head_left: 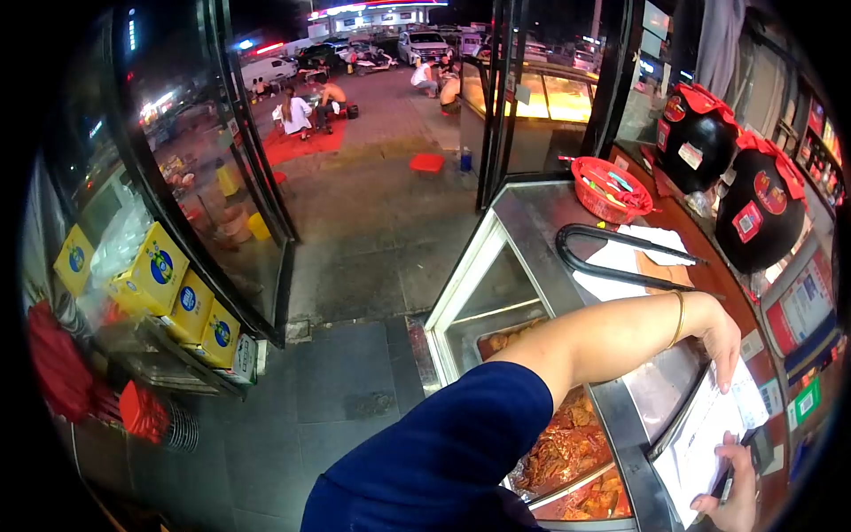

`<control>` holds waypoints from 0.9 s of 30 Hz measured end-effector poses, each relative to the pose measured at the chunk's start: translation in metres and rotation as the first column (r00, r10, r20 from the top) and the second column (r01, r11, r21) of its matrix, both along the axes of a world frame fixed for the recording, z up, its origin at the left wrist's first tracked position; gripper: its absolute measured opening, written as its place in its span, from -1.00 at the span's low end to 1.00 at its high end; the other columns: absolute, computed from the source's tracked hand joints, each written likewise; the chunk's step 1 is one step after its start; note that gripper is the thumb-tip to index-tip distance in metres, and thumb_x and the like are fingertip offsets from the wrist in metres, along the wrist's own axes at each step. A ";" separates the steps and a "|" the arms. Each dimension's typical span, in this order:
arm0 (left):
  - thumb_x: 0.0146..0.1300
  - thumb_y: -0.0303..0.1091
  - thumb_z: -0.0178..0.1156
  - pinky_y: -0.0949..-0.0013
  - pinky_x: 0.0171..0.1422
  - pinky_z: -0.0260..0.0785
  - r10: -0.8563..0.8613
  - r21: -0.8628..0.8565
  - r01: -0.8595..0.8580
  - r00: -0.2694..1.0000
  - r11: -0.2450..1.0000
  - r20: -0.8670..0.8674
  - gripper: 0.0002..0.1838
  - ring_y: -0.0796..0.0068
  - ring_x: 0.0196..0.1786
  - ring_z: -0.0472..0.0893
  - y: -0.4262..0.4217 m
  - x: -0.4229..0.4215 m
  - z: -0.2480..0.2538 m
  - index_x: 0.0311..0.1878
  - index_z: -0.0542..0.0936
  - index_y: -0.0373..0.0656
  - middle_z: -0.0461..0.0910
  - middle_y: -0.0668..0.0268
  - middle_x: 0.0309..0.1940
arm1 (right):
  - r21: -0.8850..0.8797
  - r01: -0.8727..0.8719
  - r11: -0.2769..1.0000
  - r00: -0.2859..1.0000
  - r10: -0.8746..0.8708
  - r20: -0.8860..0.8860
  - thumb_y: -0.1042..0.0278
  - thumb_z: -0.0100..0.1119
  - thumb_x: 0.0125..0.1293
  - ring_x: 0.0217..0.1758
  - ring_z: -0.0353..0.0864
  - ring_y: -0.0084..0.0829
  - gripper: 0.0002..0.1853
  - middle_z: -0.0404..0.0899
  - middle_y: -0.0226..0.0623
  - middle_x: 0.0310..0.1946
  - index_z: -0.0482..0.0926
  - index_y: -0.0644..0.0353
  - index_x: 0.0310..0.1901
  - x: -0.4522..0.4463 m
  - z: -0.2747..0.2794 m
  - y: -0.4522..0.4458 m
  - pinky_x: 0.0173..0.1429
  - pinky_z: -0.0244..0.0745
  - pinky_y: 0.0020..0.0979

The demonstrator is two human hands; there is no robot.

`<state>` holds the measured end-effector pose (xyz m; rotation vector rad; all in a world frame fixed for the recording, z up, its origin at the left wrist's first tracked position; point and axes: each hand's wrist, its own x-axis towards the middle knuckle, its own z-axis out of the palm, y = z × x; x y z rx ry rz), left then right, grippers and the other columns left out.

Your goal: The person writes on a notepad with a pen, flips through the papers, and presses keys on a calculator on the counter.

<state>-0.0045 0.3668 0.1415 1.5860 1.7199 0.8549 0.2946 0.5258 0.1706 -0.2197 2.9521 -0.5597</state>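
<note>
White sheets of paper [702,448] with faint print lie at the right end of the counter, over a dark-edged flat thing like a folder or clipboard. My left arm, in a dark blue sleeve with a gold bangle, reaches across the glass food case. My left hand [720,339] bends down at the wrist, its fingers closed on the upper part of the papers. Lower down, my right hand [737,498] grips their right edge with thumb and finger. Part of that hand is cut off by the dark image border.
Trays of reddish cooked food [567,452] sit under the case glass. Along the counter are a black U-shaped lock [574,257], a red basket [612,191] and two black jars [762,213]. Yellow boxes [151,270] are stacked left of the open doorway. People sit outside.
</note>
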 end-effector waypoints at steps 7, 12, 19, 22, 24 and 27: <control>0.07 -0.13 0.59 0.40 0.20 0.41 0.072 -0.014 -0.072 0.997 0.997 0.017 -0.60 0.46 0.05 0.68 -0.007 0.006 0.006 -0.08 0.82 -0.14 0.79 0.28 -0.06 | 0.019 -0.081 0.996 0.977 0.084 -0.195 0.51 0.37 0.16 0.47 0.34 -0.15 -0.29 0.45 -0.13 0.34 0.39 0.22 0.39 0.012 -0.010 0.002 0.56 0.16 -0.16; 0.10 -0.18 0.56 0.40 0.15 0.44 0.088 0.042 -0.094 0.990 0.995 0.113 -0.63 0.44 0.00 0.69 -0.006 0.006 0.004 -0.06 0.81 -0.15 0.79 0.28 -0.08 | 0.036 -0.095 0.995 0.969 0.101 -0.225 0.38 0.39 0.20 0.47 0.33 -0.14 -0.31 0.46 -0.11 0.33 0.40 0.21 0.39 0.012 -0.015 0.007 0.56 0.15 -0.14; 0.04 -0.13 0.59 0.40 -0.03 0.45 0.066 0.023 -0.067 0.998 0.998 0.009 -0.61 0.49 -0.12 0.66 0.001 0.001 0.001 -0.13 0.83 -0.19 0.78 0.32 -0.17 | -0.017 -0.055 0.998 0.982 0.051 -0.179 0.40 0.40 0.21 0.47 0.33 -0.15 -0.31 0.45 -0.14 0.35 0.39 0.18 0.39 0.013 -0.010 0.001 0.56 0.15 -0.15; 0.00 -0.11 0.61 0.41 0.00 0.44 0.071 0.015 -0.071 0.997 0.997 0.015 -0.59 0.46 -0.06 0.67 0.001 0.002 0.000 -0.16 0.83 -0.19 0.78 0.29 -0.14 | 0.001 -0.031 1.000 0.990 0.031 -0.139 0.41 0.41 0.21 0.48 0.33 -0.17 -0.29 0.44 -0.15 0.37 0.38 0.16 0.41 0.013 -0.007 -0.001 0.57 0.15 -0.14; -0.01 -0.10 0.61 0.41 0.10 0.42 0.119 -0.014 -0.118 0.993 0.993 0.018 -0.59 0.39 0.02 0.67 -0.007 0.010 0.009 -0.17 0.83 -0.19 0.78 0.25 -0.09 | 0.023 -0.037 0.999 0.988 0.040 -0.149 0.40 0.41 0.21 0.49 0.32 -0.18 -0.28 0.44 -0.15 0.37 0.37 0.15 0.42 0.014 -0.004 -0.001 0.57 0.16 -0.14; -0.04 -0.09 0.62 0.37 0.18 0.40 0.104 -0.042 -0.103 0.994 0.994 0.015 -0.57 0.36 0.10 0.66 -0.005 0.008 0.009 -0.16 0.83 -0.18 0.77 0.24 -0.02 | 0.008 -0.051 0.999 0.984 0.052 -0.170 0.39 0.41 0.21 0.49 0.33 -0.18 -0.28 0.44 -0.14 0.38 0.38 0.13 0.43 0.016 -0.002 -0.005 0.57 0.18 -0.13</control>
